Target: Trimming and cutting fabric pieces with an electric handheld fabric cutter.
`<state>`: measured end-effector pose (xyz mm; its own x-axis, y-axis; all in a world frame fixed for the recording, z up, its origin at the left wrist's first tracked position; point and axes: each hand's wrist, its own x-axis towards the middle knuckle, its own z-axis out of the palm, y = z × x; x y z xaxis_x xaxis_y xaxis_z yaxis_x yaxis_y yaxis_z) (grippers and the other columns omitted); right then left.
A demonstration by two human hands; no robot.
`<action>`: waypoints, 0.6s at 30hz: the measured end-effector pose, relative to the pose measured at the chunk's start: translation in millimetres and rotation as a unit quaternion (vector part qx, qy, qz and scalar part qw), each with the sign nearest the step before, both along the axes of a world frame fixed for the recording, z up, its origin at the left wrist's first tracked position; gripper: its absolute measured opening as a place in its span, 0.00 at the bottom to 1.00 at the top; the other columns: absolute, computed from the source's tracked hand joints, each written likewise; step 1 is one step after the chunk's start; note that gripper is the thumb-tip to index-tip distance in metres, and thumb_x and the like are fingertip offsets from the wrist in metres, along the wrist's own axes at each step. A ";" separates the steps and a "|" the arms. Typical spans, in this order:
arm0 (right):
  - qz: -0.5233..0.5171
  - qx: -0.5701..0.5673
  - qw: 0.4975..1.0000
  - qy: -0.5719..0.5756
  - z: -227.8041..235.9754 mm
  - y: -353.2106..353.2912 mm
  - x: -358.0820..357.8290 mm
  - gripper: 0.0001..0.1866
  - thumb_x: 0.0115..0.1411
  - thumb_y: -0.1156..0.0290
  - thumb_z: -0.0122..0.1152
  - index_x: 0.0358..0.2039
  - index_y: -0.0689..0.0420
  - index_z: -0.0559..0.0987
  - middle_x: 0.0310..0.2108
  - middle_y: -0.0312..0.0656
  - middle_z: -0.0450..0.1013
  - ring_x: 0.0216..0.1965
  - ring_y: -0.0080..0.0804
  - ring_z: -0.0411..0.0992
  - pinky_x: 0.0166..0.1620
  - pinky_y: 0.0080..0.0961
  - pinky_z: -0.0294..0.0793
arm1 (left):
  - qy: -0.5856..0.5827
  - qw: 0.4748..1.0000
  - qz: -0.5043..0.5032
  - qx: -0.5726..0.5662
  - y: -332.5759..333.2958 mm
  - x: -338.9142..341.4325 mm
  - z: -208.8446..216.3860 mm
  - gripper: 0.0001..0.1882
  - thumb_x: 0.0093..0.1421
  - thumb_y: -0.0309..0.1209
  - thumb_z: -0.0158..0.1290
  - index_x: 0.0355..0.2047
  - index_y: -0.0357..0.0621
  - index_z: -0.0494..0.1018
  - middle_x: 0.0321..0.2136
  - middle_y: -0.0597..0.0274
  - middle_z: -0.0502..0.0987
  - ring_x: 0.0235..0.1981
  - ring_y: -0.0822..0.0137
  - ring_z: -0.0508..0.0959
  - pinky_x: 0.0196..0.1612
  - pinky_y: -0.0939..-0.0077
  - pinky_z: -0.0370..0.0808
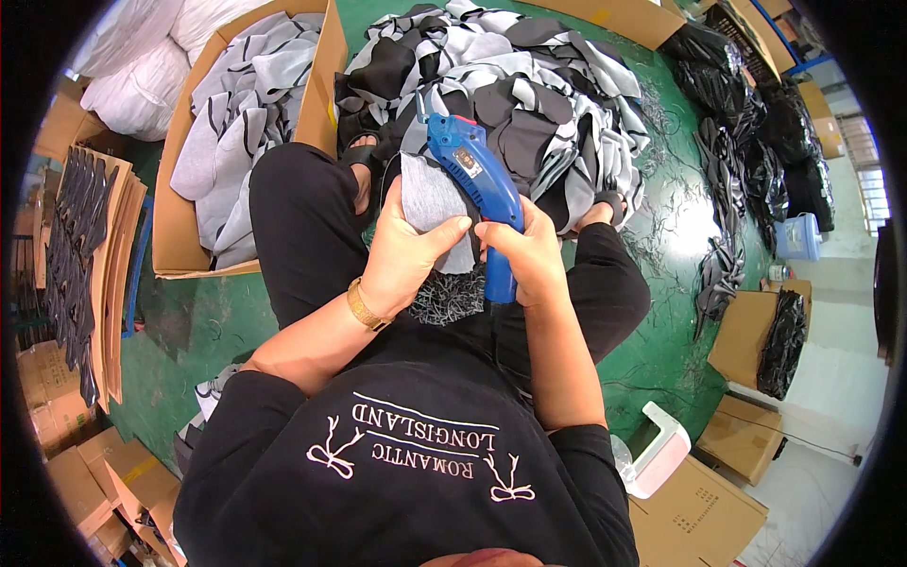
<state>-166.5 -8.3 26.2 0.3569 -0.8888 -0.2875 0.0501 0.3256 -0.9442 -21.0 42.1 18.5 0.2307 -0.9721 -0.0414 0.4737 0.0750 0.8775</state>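
L hand (404, 253) pinches 1 light-grey fabric piece (427, 194), mid-scene, w/ 1 blue plastic handheld cutter (489, 189) gripped in R hand (531, 250), just right. Far: 1 grey-and-black fabric heap (529, 128). Far left: 1 open brown cardboard box (326, 85), full of grey pcs (236, 142). Shiny green floor (661, 321), dark scraps (657, 118) strewn rt; white wall (836, 340), rt.

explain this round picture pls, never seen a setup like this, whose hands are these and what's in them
No robot here: these are a person's own bare hands, seen from a wide fisheye camera worn on their head, looking down, so edges curve. The left hand holds a light grey fabric piece; the right hand grips a curved blue handheld tool with a metal tip. Ahead, on the green floor, lies a heap of grey and black fabric pieces. An open brown cardboard box at left holds similar pieces.
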 end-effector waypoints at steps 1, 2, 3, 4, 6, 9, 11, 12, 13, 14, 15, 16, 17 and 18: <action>0.002 -0.002 1.000 0.000 -1.0 -0.3 0.1 0.16 0.46 0.75 0.61 0.37 0.63 0.72 0.24 0.36 0.71 0.23 0.20 0.68 0.27 0.19 0.69 | 0.000 1.000 0.000 0.000 0.1 0.4 -0.1 0.26 0.52 0.18 0.59 0.51 0.39 0.63 0.40 0.63 0.75 0.40 0.74 0.77 0.45 0.77 0.74; 0.002 -0.002 1.000 0.000 -0.7 -0.2 0.2 0.16 0.46 0.75 0.61 0.37 0.63 0.72 0.24 0.36 0.71 0.23 0.20 0.68 0.27 0.19 0.69 | 0.010 1.000 -0.002 0.005 0.2 0.8 -0.3 0.26 0.52 0.18 0.59 0.51 0.40 0.63 0.40 0.63 0.75 0.40 0.74 0.77 0.45 0.77 0.74; 0.003 0.003 1.000 -0.007 0.0 -0.1 0.4 0.15 0.46 0.75 0.61 0.36 0.63 0.72 0.24 0.36 0.71 0.23 0.20 0.68 0.27 0.19 0.69 | 0.020 1.000 -0.005 0.010 0.2 1.2 -0.5 0.26 0.52 0.18 0.59 0.51 0.40 0.63 0.40 0.63 0.75 0.40 0.74 0.77 0.45 0.77 0.74; 0.005 0.008 1.000 -0.014 0.5 0.0 0.8 0.15 0.46 0.76 0.60 0.36 0.63 0.72 0.24 0.36 0.71 0.23 0.20 0.68 0.27 0.19 0.69 | 0.020 1.000 -0.005 0.010 0.1 2.0 -1.9 0.26 0.52 0.18 0.59 0.51 0.40 0.63 0.40 0.63 0.75 0.40 0.74 0.77 0.45 0.77 0.74; 0.004 0.007 1.000 -0.015 0.8 0.1 1.5 0.15 0.46 0.76 0.60 0.36 0.63 0.72 0.24 0.36 0.71 0.23 0.20 0.68 0.28 0.19 0.69 | 0.038 0.999 -0.012 0.008 -0.3 3.5 -5.6 0.26 0.52 0.17 0.58 0.50 0.40 0.63 0.40 0.63 0.75 0.40 0.73 0.77 0.45 0.77 0.75; 0.001 0.007 1.000 -0.017 -0.3 0.3 0.9 0.14 0.46 0.76 0.60 0.35 0.63 0.72 0.24 0.36 0.71 0.23 0.20 0.69 0.28 0.19 0.70 | 0.055 0.998 -0.018 0.010 -0.7 3.2 -5.6 0.26 0.52 0.17 0.58 0.51 0.40 0.63 0.40 0.63 0.75 0.40 0.72 0.77 0.45 0.76 0.75; 0.000 0.008 1.000 -0.019 -0.5 0.4 0.4 0.14 0.46 0.76 0.60 0.35 0.63 0.72 0.24 0.36 0.71 0.23 0.20 0.69 0.29 0.19 0.70 | 0.063 0.998 -0.023 0.017 -1.0 4.0 -6.1 0.26 0.52 0.17 0.58 0.51 0.40 0.63 0.41 0.63 0.75 0.40 0.72 0.77 0.46 0.75 0.74; 0.002 0.007 1.000 -0.021 -0.1 0.4 0.1 0.14 0.46 0.76 0.59 0.35 0.63 0.72 0.25 0.36 0.71 0.23 0.20 0.69 0.29 0.19 0.70 | 0.070 0.997 -0.027 0.025 -1.2 4.4 -6.4 0.26 0.52 0.16 0.58 0.51 0.41 0.63 0.41 0.63 0.75 0.41 0.71 0.77 0.46 0.75 0.74; 0.004 0.006 1.000 -0.023 0.1 0.4 -0.3 0.14 0.46 0.76 0.59 0.35 0.63 0.72 0.25 0.36 0.71 0.23 0.20 0.69 0.29 0.19 0.70 | 0.070 0.997 -0.028 0.025 -1.5 4.8 -6.7 0.26 0.52 0.16 0.58 0.51 0.41 0.63 0.41 0.63 0.75 0.41 0.71 0.77 0.46 0.75 0.74; 0.003 0.006 1.000 -0.023 -0.7 0.4 -1.2 0.14 0.46 0.76 0.59 0.35 0.63 0.72 0.25 0.36 0.71 0.23 0.20 0.69 0.29 0.19 0.70 | 0.078 0.996 -0.033 0.027 -1.7 5.1 -6.9 0.26 0.52 0.16 0.58 0.51 0.41 0.63 0.41 0.63 0.75 0.41 0.71 0.77 0.47 0.74 0.74; 0.003 0.004 1.000 -0.024 -2.3 0.5 -2.4 0.14 0.47 0.77 0.60 0.36 0.63 0.72 0.25 0.36 0.71 0.23 0.20 0.69 0.28 0.18 0.70 | 0.085 0.995 -0.039 0.030 -1.9 5.1 -7.0 0.27 0.52 0.16 0.58 0.51 0.41 0.63 0.41 0.62 0.75 0.41 0.71 0.77 0.47 0.74 0.74; 0.004 0.003 1.000 -0.025 -2.5 0.6 -2.2 0.14 0.48 0.77 0.61 0.37 0.63 0.73 0.25 0.36 0.71 0.23 0.20 0.69 0.27 0.18 0.71 | 0.085 0.995 -0.038 0.030 -1.9 5.3 -7.3 0.27 0.52 0.16 0.58 0.51 0.41 0.63 0.41 0.62 0.75 0.41 0.71 0.77 0.47 0.74 0.74; 0.004 0.003 1.000 -0.025 -1.0 1.3 -1.9 0.14 0.48 0.77 0.61 0.37 0.63 0.73 0.25 0.36 0.71 0.23 0.20 0.69 0.27 0.18 0.71 | 0.091 0.995 -0.037 0.029 -1.9 5.1 -7.5 0.27 0.52 0.17 0.58 0.52 0.41 0.63 0.41 0.62 0.75 0.41 0.71 0.77 0.47 0.74 0.74; 0.002 -0.001 1.000 -0.020 2.3 2.6 -1.6 0.16 0.47 0.76 0.63 0.37 0.63 0.73 0.26 0.35 0.71 0.24 0.20 0.69 0.28 0.18 0.70 | 0.097 0.994 -0.036 0.029 -2.0 4.8 -7.5 0.27 0.53 0.17 0.58 0.52 0.41 0.62 0.41 0.62 0.75 0.41 0.70 0.77 0.47 0.73 0.74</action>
<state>-168.1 -5.7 28.5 0.3714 -0.8882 -0.2705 0.0875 0.3236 -0.9422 -16.2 40.2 11.0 0.1426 -0.9805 -0.1349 0.6372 -0.0133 0.7706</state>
